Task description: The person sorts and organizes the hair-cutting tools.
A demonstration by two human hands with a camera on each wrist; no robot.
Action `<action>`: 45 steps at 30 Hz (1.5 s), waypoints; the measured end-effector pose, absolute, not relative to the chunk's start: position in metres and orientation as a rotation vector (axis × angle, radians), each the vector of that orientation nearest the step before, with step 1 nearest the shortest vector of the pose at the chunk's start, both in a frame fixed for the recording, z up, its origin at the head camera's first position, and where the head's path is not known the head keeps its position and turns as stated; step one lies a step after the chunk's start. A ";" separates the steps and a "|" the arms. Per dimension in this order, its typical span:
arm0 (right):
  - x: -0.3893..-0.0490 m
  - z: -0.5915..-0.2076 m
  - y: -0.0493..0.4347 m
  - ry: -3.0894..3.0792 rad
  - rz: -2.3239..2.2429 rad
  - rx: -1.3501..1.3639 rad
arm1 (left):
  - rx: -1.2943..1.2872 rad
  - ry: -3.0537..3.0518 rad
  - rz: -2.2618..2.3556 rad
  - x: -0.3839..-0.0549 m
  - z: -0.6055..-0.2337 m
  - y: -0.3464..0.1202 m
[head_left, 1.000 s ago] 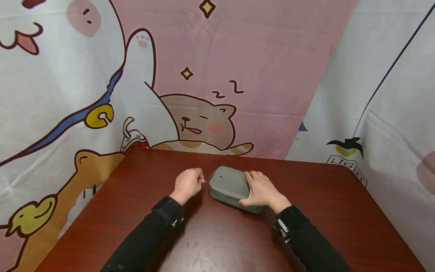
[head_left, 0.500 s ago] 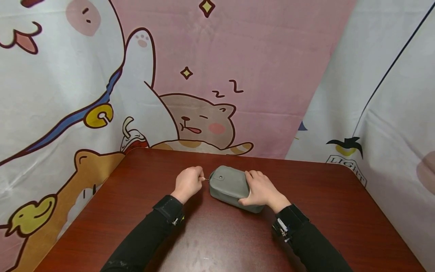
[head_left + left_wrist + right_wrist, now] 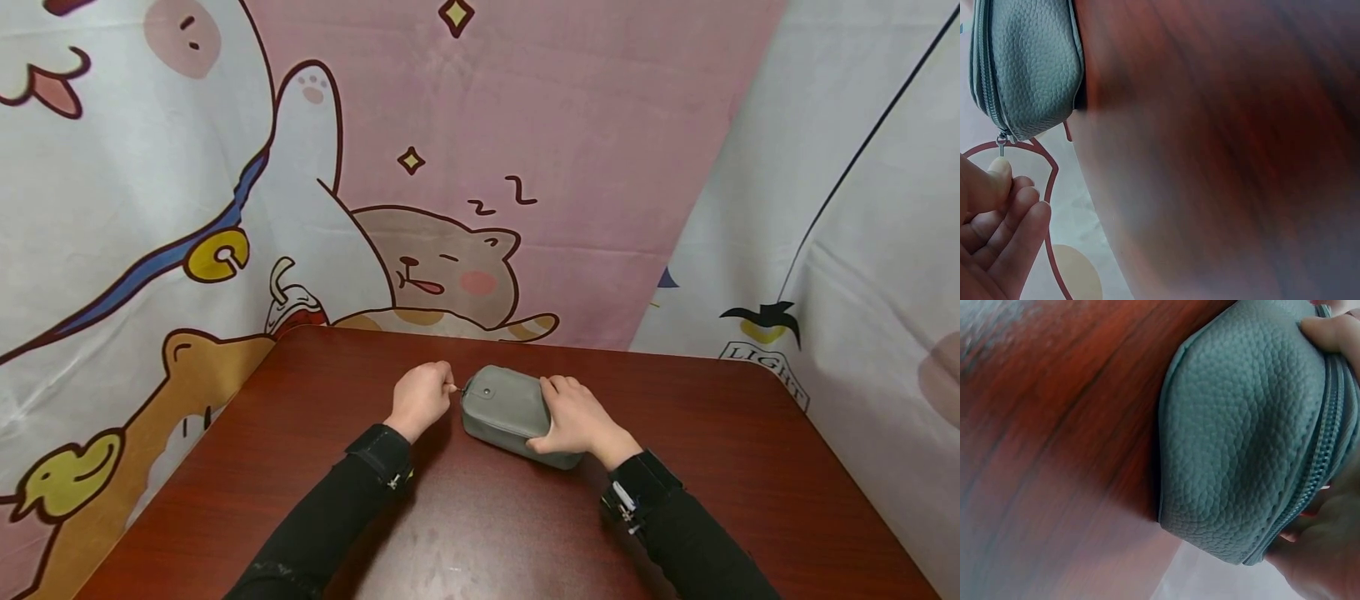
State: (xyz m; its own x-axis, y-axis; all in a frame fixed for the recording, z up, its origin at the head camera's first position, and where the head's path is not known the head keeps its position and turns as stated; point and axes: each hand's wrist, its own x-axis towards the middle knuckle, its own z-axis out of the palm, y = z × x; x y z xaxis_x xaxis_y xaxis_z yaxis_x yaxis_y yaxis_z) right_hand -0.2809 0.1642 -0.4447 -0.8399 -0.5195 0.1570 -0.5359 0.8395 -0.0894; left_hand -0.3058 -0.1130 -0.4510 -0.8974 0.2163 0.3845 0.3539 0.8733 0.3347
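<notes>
A grey-green pebbled-leather zip pouch [image 3: 506, 407] lies on the table, its snap-button tab [image 3: 487, 391] facing up. At the pouch's left end, my left hand [image 3: 422, 400] pinches the small metal zipper pull [image 3: 1002, 147] between thumb and fingers. The pull stands out taut from the corner, and the zipper teeth beside it look joined. My right hand [image 3: 581, 423] grips the opposite end, thumb on the near side and fingers over the top. In the right wrist view the zipper [image 3: 1325, 434] runs along that end and appears closed.
The reddish-brown wooden table [image 3: 480, 533] spreads around the pouch on all sides. Behind its far edge hangs a cartoon-printed cloth [image 3: 585, 150], and a whitish cloth [image 3: 870, 250] hangs along the right. Dark sleeves with wrist straps cover both forearms.
My left hand has shifted slightly away from me and to the right, still pinching the zipper pull. The right hand and the pouch have stayed in place.
</notes>
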 end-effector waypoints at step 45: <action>-0.282 -0.446 0.187 -2.785 0.271 1.155 | -0.540 -2.640 -0.719 -0.329 -0.461 -0.092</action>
